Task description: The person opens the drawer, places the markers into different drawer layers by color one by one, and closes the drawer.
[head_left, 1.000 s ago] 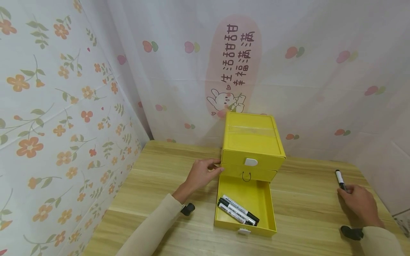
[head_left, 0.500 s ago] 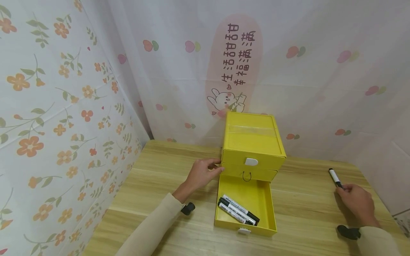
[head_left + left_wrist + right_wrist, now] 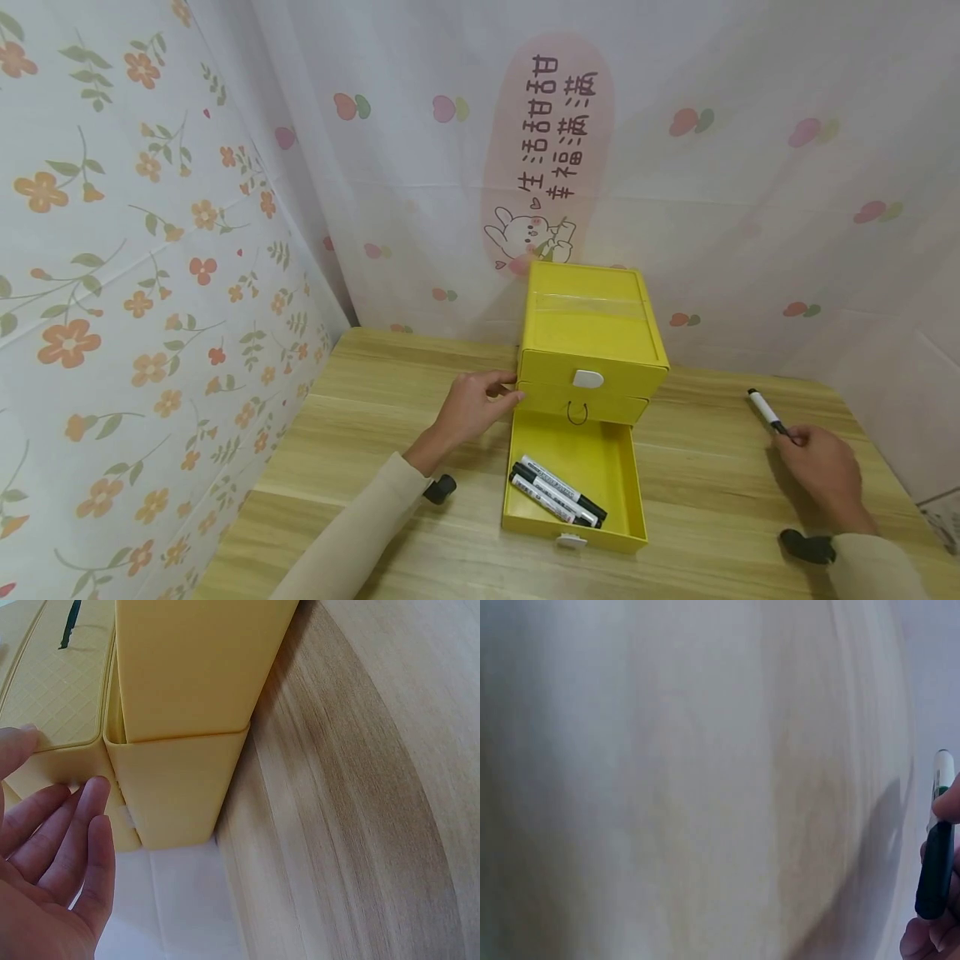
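Note:
A yellow drawer unit stands at mid-table, its lowest drawer pulled out. In that drawer lie three white-and-black markers, crossing closely. My left hand is at the unit's left side; in the left wrist view its thumb rests near the front corner of the middle drawer, the fingers extended along the side. Over the right part of the table, my right hand pinches a marker, pointing away to the upper left. The right wrist view shows its dark end towards the camera.
The wooden table ends at a hanging patterned curtain behind. A floral curtain closes the left side. A white handle is on the top drawer, a black loop on the middle one.
My right hand has moved left with the marker, towards the drawer unit. My left hand, the unit and the markers in the drawer have stayed in place.

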Motion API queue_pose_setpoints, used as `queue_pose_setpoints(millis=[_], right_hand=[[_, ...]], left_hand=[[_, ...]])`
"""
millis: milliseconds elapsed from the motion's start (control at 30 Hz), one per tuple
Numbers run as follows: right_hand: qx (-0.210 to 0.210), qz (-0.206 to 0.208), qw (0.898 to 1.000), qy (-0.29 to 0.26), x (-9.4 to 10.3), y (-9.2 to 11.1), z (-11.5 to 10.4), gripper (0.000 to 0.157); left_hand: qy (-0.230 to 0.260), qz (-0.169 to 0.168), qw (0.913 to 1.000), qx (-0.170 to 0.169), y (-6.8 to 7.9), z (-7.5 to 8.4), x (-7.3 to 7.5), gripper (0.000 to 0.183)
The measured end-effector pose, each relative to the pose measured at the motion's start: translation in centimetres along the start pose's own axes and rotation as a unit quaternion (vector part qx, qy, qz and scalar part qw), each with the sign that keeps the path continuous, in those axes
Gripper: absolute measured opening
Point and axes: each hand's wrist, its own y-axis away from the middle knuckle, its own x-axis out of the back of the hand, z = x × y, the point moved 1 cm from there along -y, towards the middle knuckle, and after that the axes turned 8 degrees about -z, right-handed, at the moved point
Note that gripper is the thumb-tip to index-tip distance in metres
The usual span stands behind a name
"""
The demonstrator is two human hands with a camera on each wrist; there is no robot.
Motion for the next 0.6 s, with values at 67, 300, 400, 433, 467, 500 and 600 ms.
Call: queue_pose_setpoints(millis=[67,300,400,433,467,500,600], right_hand=[[0.01,0.007,1.0,-0.001,0.1,0.0,-0.5,0.037],[0.042,0.011,0.999,-0.004,0.0,0.1,-2.1,0.036],[0.056,0.01,0.998,-0.005,-0.3,0.2,-2.6,0.035],[0.061,0.011,0.998,-0.008,-0.4,0.3,-2.8,0.035],[0.068,0.013,0.998,-0.008,-0.5,0.4,-2.9,0.034],[0.075,0.014,0.997,-0.009,-0.6,0.4,-3.1,0.034],[0.102,0.022,0.994,-0.008,-0.8,0.7,-3.7,0.031]], left_hand=[[-0.002,0.002,1.0,-0.002,0.0,0.1,0.0,0.036],[0.001,0.008,1.0,0.0,0.1,0.2,-0.1,0.036],[-0.001,0.009,1.0,0.0,0.1,0.2,-0.1,0.035],[-0.002,0.008,1.0,0.0,0.1,0.1,-0.1,0.035],[-0.004,0.008,1.0,-0.001,0.0,0.2,-0.1,0.035],[-0.005,0.007,1.0,-0.001,0.0,0.1,-0.1,0.035],[-0.01,0.006,0.9999,0.001,0.0,0.1,-0.1,0.035]])
